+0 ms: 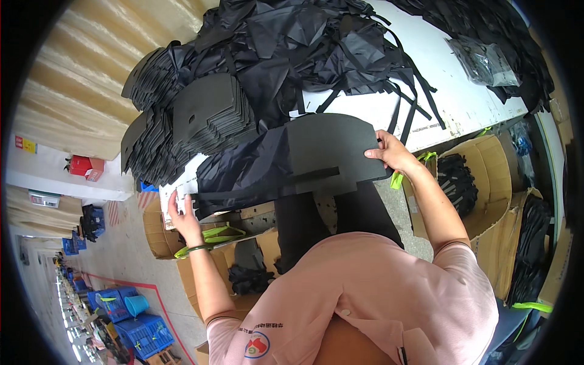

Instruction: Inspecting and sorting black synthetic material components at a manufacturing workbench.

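A dark grey-black panel (331, 143) with a rounded end lies across the near edge of the table. Shiny black fabric (246, 164) with a long black strap (292, 182) covers its left part. My right hand (392, 153) grips the panel's right end, thumb on top and the other fingers partly hidden. At the fabric's left end is my left hand (185, 220), its fingers apart; whether the thumb touches the fabric edge I cannot tell. Just beyond the panel stand stacks of similar dark panels (210, 112).
Black fabric pieces with straps (286, 48) heap across the white table (438, 79). A clear plastic bag (483, 61) lies at the back right. Cardboard boxes (493, 176) with black pieces stand below the table's right side. Blue crates (143, 334) stand on the floor at left.
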Demonstrator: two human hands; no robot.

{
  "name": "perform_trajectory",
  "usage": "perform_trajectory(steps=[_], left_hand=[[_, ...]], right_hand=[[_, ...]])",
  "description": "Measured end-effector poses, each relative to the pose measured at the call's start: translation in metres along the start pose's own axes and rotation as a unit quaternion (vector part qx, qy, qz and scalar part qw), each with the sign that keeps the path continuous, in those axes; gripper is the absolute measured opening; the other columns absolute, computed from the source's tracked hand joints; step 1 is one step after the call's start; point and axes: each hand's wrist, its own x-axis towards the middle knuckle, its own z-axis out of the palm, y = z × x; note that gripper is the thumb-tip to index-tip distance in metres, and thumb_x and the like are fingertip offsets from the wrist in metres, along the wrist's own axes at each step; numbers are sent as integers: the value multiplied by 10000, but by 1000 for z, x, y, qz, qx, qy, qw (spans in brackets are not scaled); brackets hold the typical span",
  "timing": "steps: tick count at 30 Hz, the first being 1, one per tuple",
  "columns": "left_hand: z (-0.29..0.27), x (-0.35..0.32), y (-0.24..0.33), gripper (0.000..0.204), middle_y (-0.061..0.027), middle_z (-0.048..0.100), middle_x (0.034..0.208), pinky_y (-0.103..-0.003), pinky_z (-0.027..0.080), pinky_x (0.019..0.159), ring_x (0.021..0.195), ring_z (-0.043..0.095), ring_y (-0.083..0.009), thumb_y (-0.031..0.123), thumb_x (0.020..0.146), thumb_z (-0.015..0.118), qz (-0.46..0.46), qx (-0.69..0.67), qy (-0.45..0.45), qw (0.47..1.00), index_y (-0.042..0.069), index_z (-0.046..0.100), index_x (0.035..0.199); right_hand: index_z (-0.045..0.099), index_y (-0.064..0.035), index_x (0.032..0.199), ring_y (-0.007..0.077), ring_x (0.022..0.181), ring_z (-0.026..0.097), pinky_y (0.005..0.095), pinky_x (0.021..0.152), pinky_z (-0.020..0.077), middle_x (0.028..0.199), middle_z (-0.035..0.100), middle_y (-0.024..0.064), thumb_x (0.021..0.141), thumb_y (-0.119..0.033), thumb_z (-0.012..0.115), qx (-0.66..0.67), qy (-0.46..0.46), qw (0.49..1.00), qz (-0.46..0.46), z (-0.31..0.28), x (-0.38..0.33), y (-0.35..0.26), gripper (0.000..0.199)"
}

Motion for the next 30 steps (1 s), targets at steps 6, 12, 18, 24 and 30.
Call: perform_trajectory(steps=[6, 12, 18, 24, 30], left_hand=[[47, -114, 142, 468, -191, 643, 1130, -367, 483, 952, 1054, 627, -248, 354, 988, 492, -269, -398, -634, 606, -68, 570, 1173], [106, -175, 186, 482, -155, 564, 1274, -405, 406, 1064, 1183, 544, -259, 364, 995, 479, -544, -529, -485, 435, -17, 485, 1288], [137, -176, 190, 293, -78, 613, 1181, -376, 476, 987, 1100, 589, -209, 233, 953, 583, -525, -582, -361, 505, 66, 555, 1193], [142, -176, 189, 246, -67, 634, 1118, -336, 532, 893, 1027, 622, -198, 139, 910, 640, -569, -534, -350, 518, 58, 575, 1133], [142, -175, 187, 241, -59, 633, 1114, -343, 522, 898, 1037, 614, -189, 128, 905, 641, -570, -530, -338, 530, 69, 576, 1129]], right_hand=[[555, -10, 1127, 36, 527, 468, 172, 431, 351, 750, 592, -30, 816, -109, 745, 82, -20, 996, 14, -3, -2, -7, 378], [547, -18, 1159, 22, 551, 519, 148, 440, 370, 887, 661, -9, 823, -125, 744, 234, -62, 970, 20, 0, -8, -19, 404], [527, -23, 1146, 29, 535, 524, 155, 441, 371, 761, 636, -16, 827, -112, 737, 121, -30, 992, 16, 4, -19, -28, 392], [478, -7, 1186, 79, 642, 597, 202, 557, 465, 802, 658, 33, 840, -30, 698, 78, 14, 995, -64, 13, -15, -18, 411], [451, 23, 1210, 150, 858, 648, 276, 762, 521, 951, 672, 108, 840, 47, 657, 10, 22, 995, -95, 19, -18, -28, 424]])
